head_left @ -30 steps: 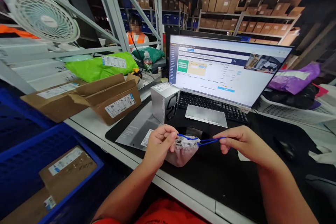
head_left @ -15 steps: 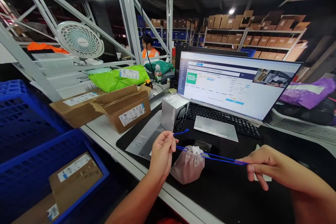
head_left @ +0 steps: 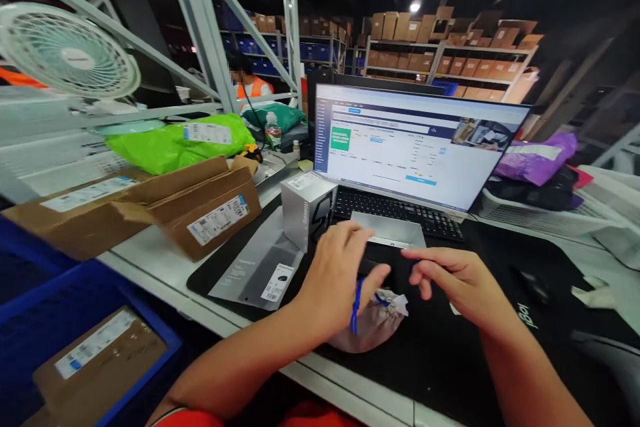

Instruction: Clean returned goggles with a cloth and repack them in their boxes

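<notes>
A small grey-pink drawstring pouch (head_left: pixel 373 327) lies on the black desk mat (head_left: pixel 450 353) near the front edge. Its neck is bunched shut and a blue cord (head_left: pixel 357 303) hangs from it. My left hand (head_left: pixel 337 277) rests over the pouch's left side with the blue cord running down under its fingers; the fingers are curled. My right hand (head_left: pixel 453 280) hovers just right of the pouch, fingers loosely bent and apart, holding nothing that I can see. A grey product box (head_left: pixel 305 207) stands just behind my left hand.
A monitor (head_left: pixel 415 143) and keyboard (head_left: pixel 395 210) stand behind the pouch. Cardboard boxes (head_left: pixel 200 203) and a green parcel (head_left: pixel 175 140) lie to the left, a grey flat bag (head_left: pixel 255 267) beside them. Blue crates (head_left: pixel 60 327) sit lower left. A person in an orange vest (head_left: pixel 253 83) works farther back.
The cord was stretched taut between both hands; now it hangs slack. My right hand has let go and moved in toward the pouch. My left hand has come down over the pouch.
</notes>
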Motion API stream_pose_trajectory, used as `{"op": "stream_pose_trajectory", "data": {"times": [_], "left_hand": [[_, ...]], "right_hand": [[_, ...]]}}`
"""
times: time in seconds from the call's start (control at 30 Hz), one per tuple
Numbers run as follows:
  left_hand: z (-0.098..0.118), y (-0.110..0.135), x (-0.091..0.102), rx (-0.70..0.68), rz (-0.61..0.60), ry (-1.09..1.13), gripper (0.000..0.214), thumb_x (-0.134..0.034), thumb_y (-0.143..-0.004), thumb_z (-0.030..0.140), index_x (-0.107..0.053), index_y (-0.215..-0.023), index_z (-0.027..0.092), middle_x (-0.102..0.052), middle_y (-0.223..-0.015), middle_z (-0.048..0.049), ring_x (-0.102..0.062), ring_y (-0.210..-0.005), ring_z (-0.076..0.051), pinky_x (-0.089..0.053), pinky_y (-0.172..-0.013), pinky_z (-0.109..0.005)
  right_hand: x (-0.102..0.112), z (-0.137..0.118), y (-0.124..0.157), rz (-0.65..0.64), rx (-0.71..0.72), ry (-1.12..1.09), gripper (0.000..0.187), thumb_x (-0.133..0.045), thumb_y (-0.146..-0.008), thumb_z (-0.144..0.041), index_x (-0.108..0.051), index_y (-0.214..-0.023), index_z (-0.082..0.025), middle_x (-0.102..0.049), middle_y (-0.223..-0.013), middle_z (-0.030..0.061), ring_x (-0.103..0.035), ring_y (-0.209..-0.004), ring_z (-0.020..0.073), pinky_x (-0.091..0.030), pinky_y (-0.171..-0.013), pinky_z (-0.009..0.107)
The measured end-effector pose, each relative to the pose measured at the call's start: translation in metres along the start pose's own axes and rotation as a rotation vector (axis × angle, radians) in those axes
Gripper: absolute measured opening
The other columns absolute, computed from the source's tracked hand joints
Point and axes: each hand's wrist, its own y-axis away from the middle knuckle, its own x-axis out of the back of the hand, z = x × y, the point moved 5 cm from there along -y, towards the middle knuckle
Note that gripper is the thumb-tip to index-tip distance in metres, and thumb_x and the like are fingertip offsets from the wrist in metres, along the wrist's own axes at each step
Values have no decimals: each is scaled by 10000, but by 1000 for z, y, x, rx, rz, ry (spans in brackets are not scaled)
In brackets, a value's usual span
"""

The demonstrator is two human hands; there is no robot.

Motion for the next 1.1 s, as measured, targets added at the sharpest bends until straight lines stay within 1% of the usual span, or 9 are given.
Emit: {"op": "stream_pose_trajectory", "data": {"times": [0.1,0.13,0.2,0.3,0.4,0.57,0.67,0.9,1.1], "left_hand": [[34,-20,-17,-169,-378,333,592,-712,-866,400,-514,-1393,215,-559,-1392,-158,-532,-1300,-307,-428,-1114,-444],[38,-25,-23,-144,-439,434,651,-725,-857,395,-475,-1435,232,-552,-1421,-152,-533,-1313,-301,-432,-1111,-431],[37,-34,-39,-29,-460,597,641,-713,-866,360,-462,-1446,252,-587,-1392,-141,-578,-1268,-291,-471,-1055,-422],[33,-40,-69,107,-587,841,347,-639,-909,345,-619,-1224,200,-704,-1103,-116,-694,-936,-221,-538,-779,-322],[32,-41,-92,216,-760,1004,274,-617,-914,384,-647,-1071,162,-701,-901,-72,-585,-557,-97,-415,-510,-217],[22,-51,-97,333,-613,927,317,-659,-866,449,-657,-910,135,-660,-665,-20,-437,-427,-52,-294,-438,-188],[16,-52,-95,366,-586,903,379,-676,-844,507,-657,-868,130,-611,-579,13,-374,-394,-42,-240,-408,-183],[7,-52,-86,394,-537,878,363,-656,-854,503,-653,-867,140,-573,-511,41,-322,-379,-38,-188,-386,-177],[1,-57,-80,386,-507,788,308,-637,-842,443,-645,-771,143,-566,-480,34,-334,-363,-40,-183,-385,-182]], "right_hand": [[-2,-17,4,12,167,204,223,-624,-956,-342,-803,-923,-213,-717,-655,9,-654,-536,121,-540,-603,246],[0,-21,6,19,214,256,221,-611,-964,-319,-798,-913,-214,-721,-667,8,-662,-555,123,-540,-615,243],[6,-26,11,40,266,334,203,-591,-972,-273,-788,-969,-226,-744,-732,10,-669,-581,119,-539,-624,236],[20,-26,15,87,233,430,197,-586,-970,-248,-772,-1034,-234,-756,-771,8,-668,-589,118,-529,-616,233],[36,-21,16,146,122,437,179,-607,-961,-298,-763,-985,-213,-730,-698,0,-662,-553,122,-512,-578,232],[62,-16,16,307,23,337,161,-725,-856,-348,-776,-872,-196,-720,-649,6,-660,-502,129,-479,-501,221],[70,-11,15,348,-22,221,196,-793,-777,-374,-786,-841,-188,-716,-619,13,-677,-518,151,-486,-493,224],[59,-8,11,285,-34,133,152,-803,-765,-320,-795,-859,-200,-747,-662,20,-705,-618,157,-520,-592,239],[61,-7,12,301,-35,80,200,-834,-737,-347,-788,-851,-189,-750,-648,21,-716,-610,166,-531,-580,243]]}}
